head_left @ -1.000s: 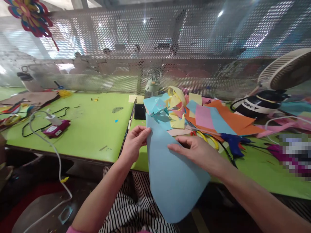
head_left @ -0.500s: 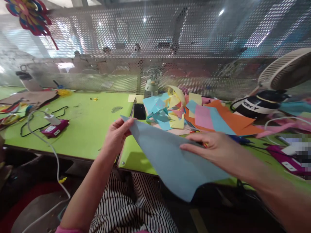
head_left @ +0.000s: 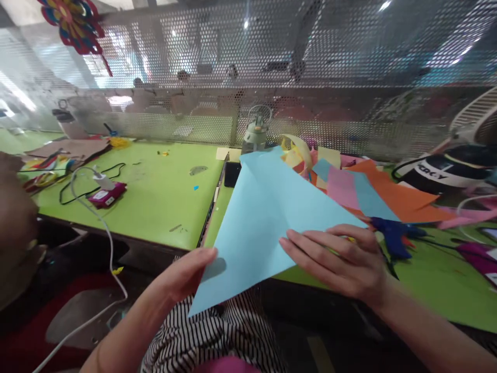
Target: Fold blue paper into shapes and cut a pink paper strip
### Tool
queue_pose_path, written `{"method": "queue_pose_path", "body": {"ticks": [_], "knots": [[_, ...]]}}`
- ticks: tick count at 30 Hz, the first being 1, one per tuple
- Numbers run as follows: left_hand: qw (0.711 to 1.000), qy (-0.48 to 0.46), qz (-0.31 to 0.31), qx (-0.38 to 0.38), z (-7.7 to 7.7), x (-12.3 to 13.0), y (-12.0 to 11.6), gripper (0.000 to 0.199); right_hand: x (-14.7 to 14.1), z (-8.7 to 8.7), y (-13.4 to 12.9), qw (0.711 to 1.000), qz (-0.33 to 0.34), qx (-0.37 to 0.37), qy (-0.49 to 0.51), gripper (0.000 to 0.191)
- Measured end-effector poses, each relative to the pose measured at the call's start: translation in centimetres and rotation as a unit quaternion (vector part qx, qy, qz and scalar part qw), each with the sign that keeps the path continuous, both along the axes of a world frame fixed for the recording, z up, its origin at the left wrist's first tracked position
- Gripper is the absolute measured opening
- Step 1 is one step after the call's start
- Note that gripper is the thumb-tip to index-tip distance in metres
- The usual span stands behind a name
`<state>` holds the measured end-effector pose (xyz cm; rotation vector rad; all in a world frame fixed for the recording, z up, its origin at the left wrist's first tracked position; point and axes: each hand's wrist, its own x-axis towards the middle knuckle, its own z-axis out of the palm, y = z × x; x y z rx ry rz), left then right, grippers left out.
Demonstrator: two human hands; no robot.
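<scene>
A large light-blue sheet of paper, creased down its middle, is held up over the table's front edge and the striped lap. My left hand grips its lower left edge, thumb on top and the other fingers hidden beneath. Across the lower right part of the sheet lies my right hand, with several fingertips on the paper. Something with a small red and yellow part shows between its fingers, likely a scissors handle, mostly hidden.
Orange sheets and yellow scraps lie behind the paper. A blue glue gun is on the right, near a black container and a fan. A phone and green bottle stand mid-table; a purple power strip is left.
The blue sheet has turned and opened out flatter, one corner now pointing down left. My left hand moved down to its lower edge. A blue scrap shows on the table, and the view has shifted right-to-left.
</scene>
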<state>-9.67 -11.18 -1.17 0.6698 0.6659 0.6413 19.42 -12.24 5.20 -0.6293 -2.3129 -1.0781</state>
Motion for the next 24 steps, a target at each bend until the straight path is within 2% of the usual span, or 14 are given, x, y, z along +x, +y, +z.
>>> {"method": "queue_pose_path", "body": {"ticks": [1,2,4,5,6,7,9,10,11,12,16,19,21,24], "knots": [[0.999,0.012,-0.021,-0.026,-1.0,0.5,-0.5,0.046,0.2,-0.9,0.6,1.0,0.002,-0.013,-0.011,0.039],[0.999,0.021,-0.014,-0.043,-1.9,1.1,-1.0,0.045,0.3,-1.7,0.9,0.999,-0.009,-0.041,-0.006,0.038],[0.997,0.017,0.043,-0.066,-3.1,2.5,-2.0,0.045,0.1,-3.2,0.3,0.984,-0.089,-0.136,0.074,0.031],[0.994,0.007,0.079,-0.078,-3.5,3.4,-2.5,0.046,-0.2,-4.0,-0.6,0.959,-0.138,-0.201,0.144,0.025],[0.99,-0.007,0.104,-0.092,-3.7,4.3,-2.8,0.047,-0.5,-4.8,-1.7,0.919,-0.178,-0.268,0.229,0.018],[0.986,-0.027,0.122,-0.107,-3.8,5.2,-3.1,0.047,-0.9,-5.5,-2.9,0.858,-0.2,-0.368,0.296,0.022],[0.976,-0.076,0.16,-0.127,-3.8,7.0,-3.6,0.047,-1.7,-6.7,-5.5,0.689,-0.205,-0.6,0.351,0.041],[0.971,-0.095,0.173,-0.134,-3.7,7.8,-3.8,0.047,-2.2,-7.2,-6.5,0.625,-0.201,-0.658,0.37,0.046],[0.966,-0.111,0.186,-0.139,-3.5,8.5,-4.0,0.045,-2.7,-7.6,-7.3,0.576,-0.194,-0.694,0.385,0.05],[0.963,-0.121,0.194,-0.144,-3.4,9.2,-4.2,0.044,-3.3,-8.0,-7.9,0.541,-0.186,-0.715,0.401,0.053],[0.964,-0.123,0.182,-0.147,-3.6,10.4,-5.4,0.044,-5.3,-9.1,-8.7,0.456,-0.178,-0.735,0.47,0.055],[0.972,-0.08,0.167,-0.143,-4.2,9.7,-5.8,0.048,-5.9,-9.7,-9.6,0.41,-0.192,-0.736,0.503,0.051],[0.971,-0.041,0.197,-0.131,-4.5,8.7,-5.4,0.048,-5.8,-10.0,-10.7,0.392,-0.201,-0.74,0.508,0.05],[0.965,-0.012,0.237,-0.112,-4.4,7.0,-4.2,0.049,-5.1,-10.6,-12.3,0.394,-0.216,-0.745,0.493,0.05]]}}
